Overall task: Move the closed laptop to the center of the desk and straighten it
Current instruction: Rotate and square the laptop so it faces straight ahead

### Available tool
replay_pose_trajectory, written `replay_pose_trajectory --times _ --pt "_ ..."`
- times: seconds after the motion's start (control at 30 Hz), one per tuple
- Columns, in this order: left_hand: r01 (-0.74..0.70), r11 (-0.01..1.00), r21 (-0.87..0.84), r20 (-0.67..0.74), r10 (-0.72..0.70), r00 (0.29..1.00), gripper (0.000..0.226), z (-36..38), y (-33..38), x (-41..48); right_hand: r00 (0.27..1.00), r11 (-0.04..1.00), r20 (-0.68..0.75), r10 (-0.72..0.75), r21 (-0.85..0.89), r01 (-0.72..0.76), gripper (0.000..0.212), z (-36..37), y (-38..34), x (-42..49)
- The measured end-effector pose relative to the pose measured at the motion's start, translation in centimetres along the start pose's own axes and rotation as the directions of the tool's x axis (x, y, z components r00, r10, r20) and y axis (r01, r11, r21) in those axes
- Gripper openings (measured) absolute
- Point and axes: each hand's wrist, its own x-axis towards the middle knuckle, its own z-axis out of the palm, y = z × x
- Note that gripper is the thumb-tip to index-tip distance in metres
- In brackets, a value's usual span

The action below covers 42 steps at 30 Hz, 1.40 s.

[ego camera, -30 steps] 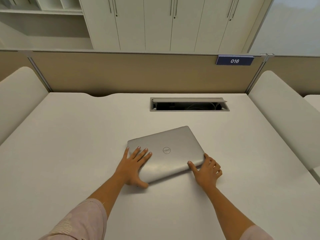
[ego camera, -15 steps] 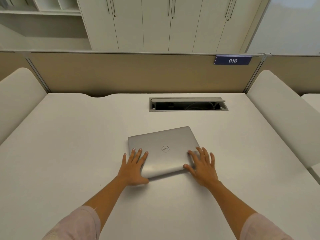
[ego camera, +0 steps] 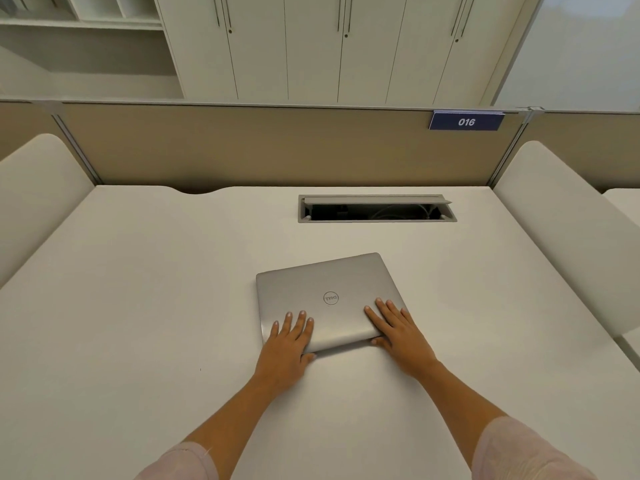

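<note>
I'm laying both hands, left (ego camera: 289, 344) and right (ego camera: 398, 329), flatter on the laptop (ego camera: 329, 299), fingers spread; it's turning straighter, nearly centred, still skewed.

Office cubicle ahead of me, soft even light.
I see a tan partition (ego camera: 277, 143) with a blue 016 sign (ego camera: 466, 121), white cabinets (ego camera: 311, 46) behind, open shelving (ego camera: 86, 36) far left.

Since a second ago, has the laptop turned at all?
Yes. The laptop has rotated slightly, its edges now closer to parallel with the cable slot, though it is still a little skewed.
</note>
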Motion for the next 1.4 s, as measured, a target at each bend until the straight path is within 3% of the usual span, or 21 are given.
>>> replay_pose_trajectory --times 0.2,0.63,1.4 --pt "-0.036 0.996 0.077 0.036 0.033 0.999 0.066 0.1 -1.3 0.5 0.999 1.000 -0.045 0.029 0.011 -0.029 0.060 0.5 -0.9 0.0" --pt "-0.071 0.997 0.041 0.040 0.070 0.997 0.066 -0.9 -4.7 1.7 0.988 0.991 -0.097 0.123 -0.031 -0.127 0.063 1.0 -4.6 0.8" --pt "-0.051 0.998 -0.026 0.021 0.051 0.998 0.067 -1.0 -5.3 2.0 0.991 0.990 0.015 0.135 -0.051 -0.134 0.062 0.9 -4.6 1.2"
